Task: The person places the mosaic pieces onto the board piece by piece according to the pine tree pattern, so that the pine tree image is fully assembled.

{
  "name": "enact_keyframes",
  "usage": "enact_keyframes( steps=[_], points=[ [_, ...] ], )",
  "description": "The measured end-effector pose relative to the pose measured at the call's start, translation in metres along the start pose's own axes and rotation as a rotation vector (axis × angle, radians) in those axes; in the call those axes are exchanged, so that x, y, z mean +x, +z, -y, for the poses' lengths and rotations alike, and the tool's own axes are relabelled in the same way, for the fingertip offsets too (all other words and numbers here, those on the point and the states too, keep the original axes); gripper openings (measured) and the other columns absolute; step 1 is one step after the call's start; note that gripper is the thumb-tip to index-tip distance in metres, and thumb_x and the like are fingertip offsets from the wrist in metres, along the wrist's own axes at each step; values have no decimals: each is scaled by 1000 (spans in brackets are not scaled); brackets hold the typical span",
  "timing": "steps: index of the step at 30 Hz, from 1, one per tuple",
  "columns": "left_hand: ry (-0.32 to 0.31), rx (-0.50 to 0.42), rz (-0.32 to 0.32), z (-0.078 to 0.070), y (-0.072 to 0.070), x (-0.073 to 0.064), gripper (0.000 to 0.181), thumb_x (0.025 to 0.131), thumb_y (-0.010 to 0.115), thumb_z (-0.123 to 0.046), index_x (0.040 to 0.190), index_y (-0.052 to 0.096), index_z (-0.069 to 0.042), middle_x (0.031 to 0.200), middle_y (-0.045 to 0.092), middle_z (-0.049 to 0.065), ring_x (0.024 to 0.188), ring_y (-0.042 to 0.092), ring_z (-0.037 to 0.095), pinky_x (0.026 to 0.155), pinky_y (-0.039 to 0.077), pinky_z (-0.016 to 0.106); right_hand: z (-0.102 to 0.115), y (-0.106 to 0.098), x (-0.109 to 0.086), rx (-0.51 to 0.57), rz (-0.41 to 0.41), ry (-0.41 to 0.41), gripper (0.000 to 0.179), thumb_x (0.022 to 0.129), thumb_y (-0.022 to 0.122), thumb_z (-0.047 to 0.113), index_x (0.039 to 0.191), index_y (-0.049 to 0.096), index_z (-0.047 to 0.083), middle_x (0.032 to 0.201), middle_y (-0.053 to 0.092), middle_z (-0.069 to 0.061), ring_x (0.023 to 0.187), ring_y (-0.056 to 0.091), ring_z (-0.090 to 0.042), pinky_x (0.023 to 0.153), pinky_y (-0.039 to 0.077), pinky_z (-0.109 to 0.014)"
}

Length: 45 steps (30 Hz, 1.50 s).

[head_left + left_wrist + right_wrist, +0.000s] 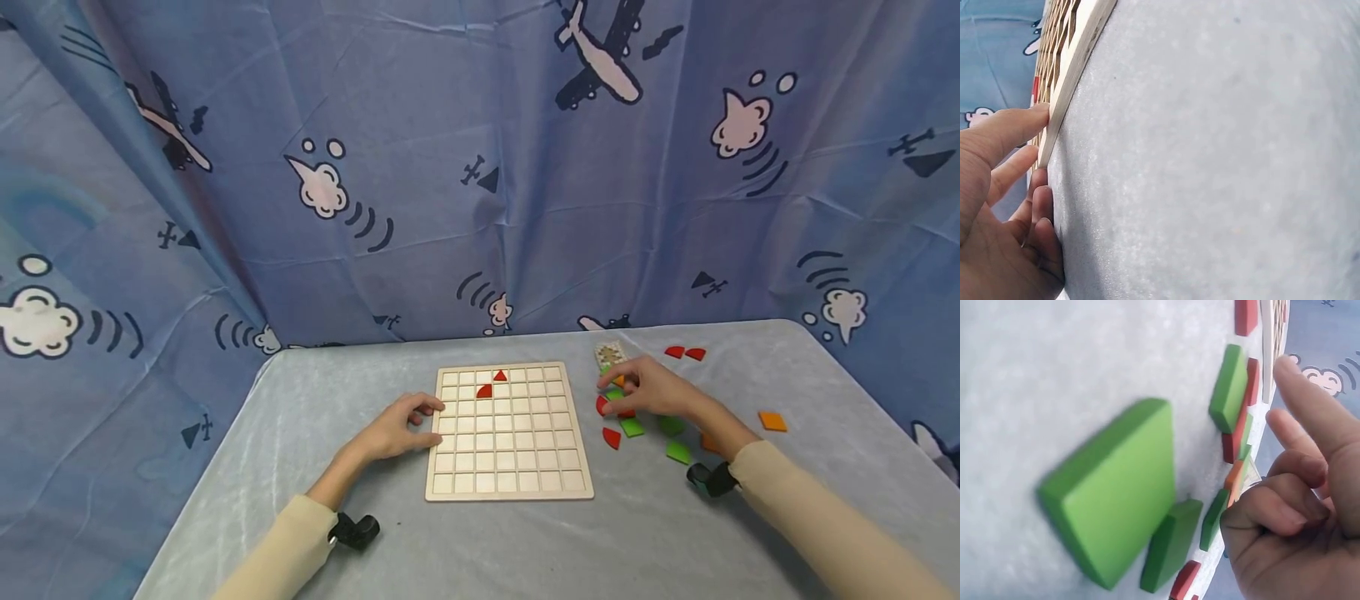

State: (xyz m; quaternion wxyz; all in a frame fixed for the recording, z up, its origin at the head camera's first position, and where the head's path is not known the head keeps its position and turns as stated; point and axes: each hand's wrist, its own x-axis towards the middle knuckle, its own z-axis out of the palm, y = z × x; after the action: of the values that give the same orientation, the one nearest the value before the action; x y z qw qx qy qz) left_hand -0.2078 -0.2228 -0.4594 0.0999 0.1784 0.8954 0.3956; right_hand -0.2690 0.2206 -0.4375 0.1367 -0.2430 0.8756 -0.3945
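Observation:
A square wooden grid board lies on the table. It bears a red quarter-circle piece and a smaller red triangular piece near its far side. My left hand rests against the board's left edge, thumb and fingertips touching the rim; the left wrist view shows its other fingers loosely bent by the table. To the right of the board, my right hand hovers over scattered red, green and orange pieces. Its index finger and thumb are apart, the other fingers bent, with no piece visible in them. A green square lies nearby.
Two red pieces lie at the far right, and an orange square sits right of my right forearm. A small patterned card or piece is behind the right hand. A blue curtain hangs behind the grey-covered table.

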Motion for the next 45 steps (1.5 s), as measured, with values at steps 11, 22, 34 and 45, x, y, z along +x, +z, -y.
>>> enact_keyframes(
  steps=[11, 22, 34, 45],
  points=[
    [10, -7, 0, 0, 1, 0, 45, 90, 80, -11, 131, 62, -8, 120, 55, 9, 103, 54, 27, 90, 45, 46, -5, 4, 1, 30, 29, -59, 30, 85, 84, 10, 108, 72, -5, 55, 37, 5, 48, 34, -10, 49, 30, -25],
    [33, 6, -13, 0, 2, -2, 44, 89, 80, -10, 129, 63, -5, 119, 56, 11, 102, 55, 27, 89, 46, 45, -4, 7, 0, 44, 27, -27, 32, 84, 84, 8, 110, 71, -6, 56, 39, 3, 49, 36, -11, 49, 31, -24],
    [17, -2, -16, 0, 1, -1, 45, 89, 81, -12, 130, 62, -5, 120, 55, 12, 102, 54, 30, 90, 45, 49, -1, 7, 3, 53, 17, -1, 29, 83, 85, 4, 103, 66, -4, 63, 47, -3, 54, 42, -15, 52, 36, -26],
    [14, 1, -14, 0, 1, -1, 45, 89, 80, -12, 130, 62, -6, 120, 55, 11, 103, 53, 28, 90, 44, 47, -2, 6, 2, 68, 30, -5, 21, 87, 80, 2, 101, 65, -4, 64, 45, -3, 56, 42, -16, 54, 36, -27]
  ],
)
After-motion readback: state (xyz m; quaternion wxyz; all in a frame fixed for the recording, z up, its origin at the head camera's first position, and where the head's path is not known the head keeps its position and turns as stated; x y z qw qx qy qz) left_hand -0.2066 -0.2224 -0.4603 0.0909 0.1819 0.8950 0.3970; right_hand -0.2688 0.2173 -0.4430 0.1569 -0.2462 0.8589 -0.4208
